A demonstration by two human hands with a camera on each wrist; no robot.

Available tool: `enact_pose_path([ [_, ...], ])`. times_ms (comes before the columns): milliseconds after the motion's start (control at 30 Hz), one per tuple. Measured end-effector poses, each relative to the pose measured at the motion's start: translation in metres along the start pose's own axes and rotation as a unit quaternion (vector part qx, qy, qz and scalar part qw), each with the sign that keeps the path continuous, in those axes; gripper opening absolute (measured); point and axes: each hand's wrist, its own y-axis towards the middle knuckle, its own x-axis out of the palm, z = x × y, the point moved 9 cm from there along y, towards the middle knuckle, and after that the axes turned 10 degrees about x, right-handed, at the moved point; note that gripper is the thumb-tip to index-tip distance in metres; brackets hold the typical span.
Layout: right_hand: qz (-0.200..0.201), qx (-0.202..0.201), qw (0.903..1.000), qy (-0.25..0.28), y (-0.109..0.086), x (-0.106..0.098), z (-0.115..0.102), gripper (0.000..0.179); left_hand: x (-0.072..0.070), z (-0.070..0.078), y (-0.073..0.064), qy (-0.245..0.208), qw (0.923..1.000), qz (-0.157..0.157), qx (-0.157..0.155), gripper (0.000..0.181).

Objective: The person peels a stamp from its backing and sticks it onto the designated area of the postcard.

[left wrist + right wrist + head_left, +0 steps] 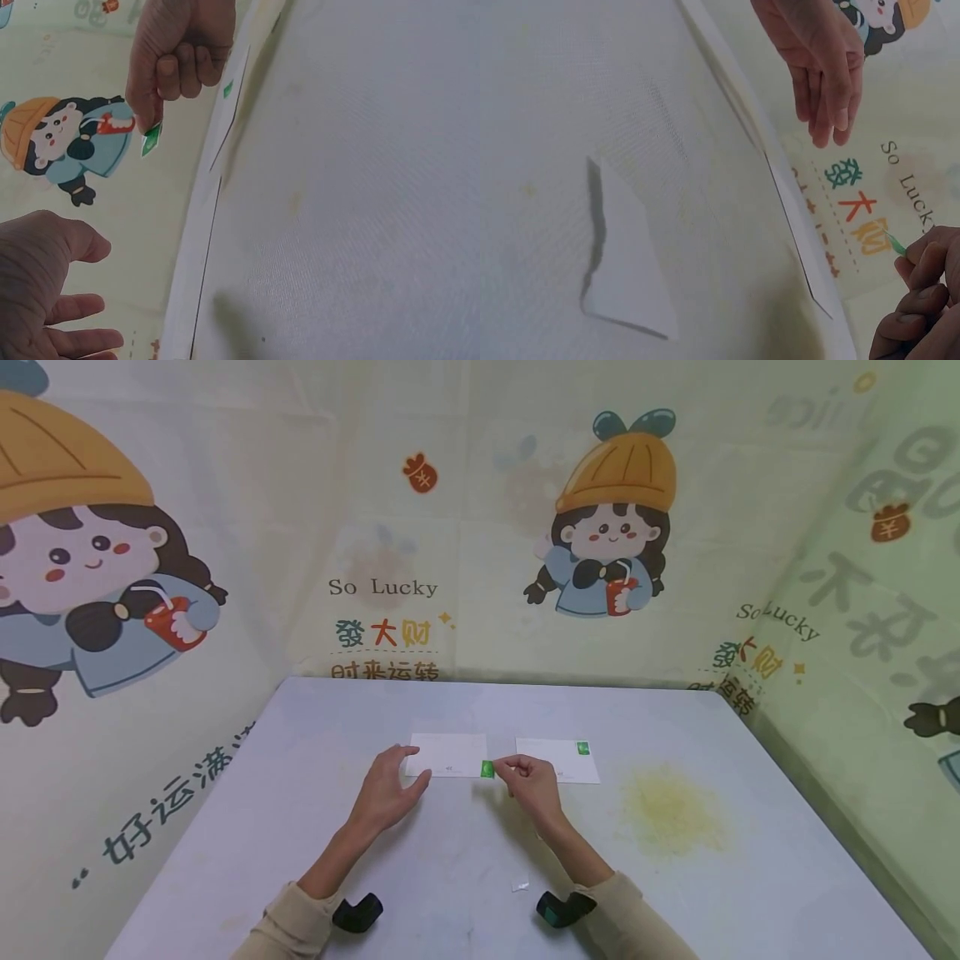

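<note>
My right hand [531, 783] pinches a small green stamp [487, 769] by its edge, between thumb and index finger. In the left wrist view the stamp [151, 140] hangs from those fingertips, raised above the table. Left of it lies a white envelope [448, 752]. My left hand [386, 789] is beside that envelope's left end, fingers spread and apart, holding nothing; the left wrist view shows it raised too. A second white envelope [543, 748] lies to the right, partly hidden by my right hand, with another green stamp [582, 748] at its upper right corner.
A torn white scrap of paper [521, 887] lies on the white table [450, 852] near the front, also large in the right wrist view. Right of the envelopes is a yellow stain [671, 810]. A printed cloth [487, 527] hangs behind the table and at its sides.
</note>
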Motion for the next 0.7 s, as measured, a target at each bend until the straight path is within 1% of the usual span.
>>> enact_pose_path([
  [167, 0.005, 0.005, 0.9999, -0.007, 0.005, 0.000, 0.001, 0.020, 0.004, -0.006, 0.003, 0.005, 1.0000, -0.004, -0.001, 0.044],
  [400, 0.012, 0.006, 0.9996, -0.023, 0.013, 0.000, 0.003, 0.020, 0.006, -0.012, 0.007, 0.015, 0.9998, -0.010, -0.002, 0.046],
  [700, 0.023, 0.002, 0.9991, -0.035, 0.025, 0.004, 0.001, 0.022, 0.012, -0.024, 0.012, 0.020, 0.9992, -0.029, -0.017, 0.050],
])
